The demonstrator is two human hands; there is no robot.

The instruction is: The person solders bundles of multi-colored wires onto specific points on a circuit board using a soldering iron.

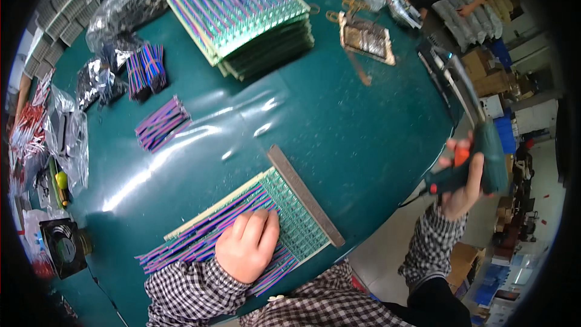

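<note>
Checked sleeves come up from the lower edge, and the person's left hand (248, 245) lies flat, fingers pressed together, on a row of purple-and-blue wires (206, 233) laid across a green perforated board (296, 218) at the near edge of the dark green glossy table (339, 127). A grey flat bar (305, 197) rests along the board's far side, touching it.

Left of the board, a small black fan (60, 245) sits near the table's rim; farther back lie two loose bundles of the same wires (162, 124), well apart from the board. A tall stack of loaded green boards (242, 15) stands at the far side.

To the right, off the table's edge, the right hand (463, 184) is wrapped around a dark green handheld tool with an orange trigger (478, 166).

If the flat hand lifts or slides, I judge the wires could roll out of line. The tool hangs over open floor; a loose grip could drop it.
</note>
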